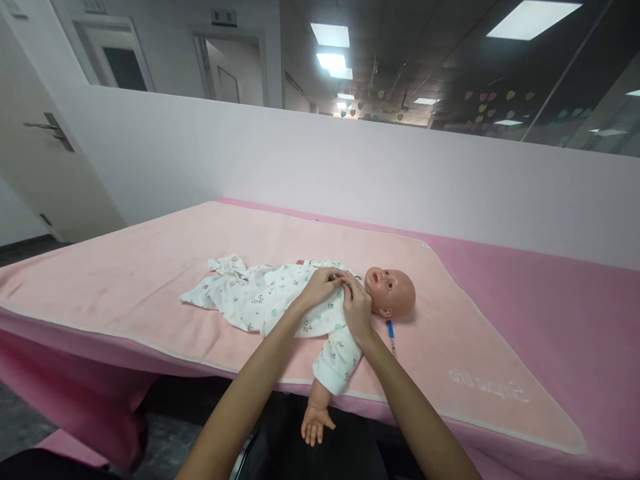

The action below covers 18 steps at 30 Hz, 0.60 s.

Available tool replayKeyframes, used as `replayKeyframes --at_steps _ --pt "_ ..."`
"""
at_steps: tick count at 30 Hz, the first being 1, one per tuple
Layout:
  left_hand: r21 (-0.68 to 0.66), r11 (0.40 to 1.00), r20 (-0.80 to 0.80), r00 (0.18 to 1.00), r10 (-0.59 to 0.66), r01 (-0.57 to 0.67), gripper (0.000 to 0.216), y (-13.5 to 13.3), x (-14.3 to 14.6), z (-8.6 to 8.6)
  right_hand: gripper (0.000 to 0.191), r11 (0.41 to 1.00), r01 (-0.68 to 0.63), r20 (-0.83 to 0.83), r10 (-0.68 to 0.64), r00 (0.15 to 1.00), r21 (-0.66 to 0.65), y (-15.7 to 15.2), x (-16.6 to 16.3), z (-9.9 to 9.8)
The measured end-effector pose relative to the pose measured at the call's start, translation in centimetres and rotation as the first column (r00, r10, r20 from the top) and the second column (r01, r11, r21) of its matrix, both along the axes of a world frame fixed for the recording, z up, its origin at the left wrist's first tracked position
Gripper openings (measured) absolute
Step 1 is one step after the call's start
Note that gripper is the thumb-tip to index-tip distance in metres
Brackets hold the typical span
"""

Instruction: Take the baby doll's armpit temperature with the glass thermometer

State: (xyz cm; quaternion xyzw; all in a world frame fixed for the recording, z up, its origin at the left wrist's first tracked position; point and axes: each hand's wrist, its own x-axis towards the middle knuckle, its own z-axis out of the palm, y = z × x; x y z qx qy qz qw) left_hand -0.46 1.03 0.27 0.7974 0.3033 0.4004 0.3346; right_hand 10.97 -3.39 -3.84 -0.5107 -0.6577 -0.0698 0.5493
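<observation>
A baby doll (393,293) lies on its back, its head to the right. It wears a white baby outfit (270,293) with small printed figures, whose lower part lies flat to the left. My left hand (323,287) rests on the doll's upper chest, fingers bent and pinched on the outfit's front. Close against it, my right hand (357,307) pinches the same cloth just below the doll's chin. My fingers hide the spot they grip. One doll arm (317,410) hangs over the table's near edge, its hand out of the sleeve.
A peach pad (150,267) covers much of the pink-draped table (575,313). Beside the doll's head lies a thin stick with a blue end (391,330). Behind the table runs a white wall (350,167) with a window above. A door (50,147) stands at the left.
</observation>
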Motion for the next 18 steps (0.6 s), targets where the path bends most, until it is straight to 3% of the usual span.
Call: replayKeyframes --at_steps 5,18 --pt "0.042 0.995 0.001 0.996 0.085 -0.085 0.021 -0.5 0.0 0.2 0.031 1.000 -0.005 -0.004 0.005 1.000 -0.018 -0.2 0.1 0.4" --pt "0.149 0.980 -0.118 0.981 0.152 -0.134 0.020 -0.9 0.2 0.4 0.027 0.997 0.026 -0.083 -0.032 0.996 -0.067 -0.6 0.0 1.2"
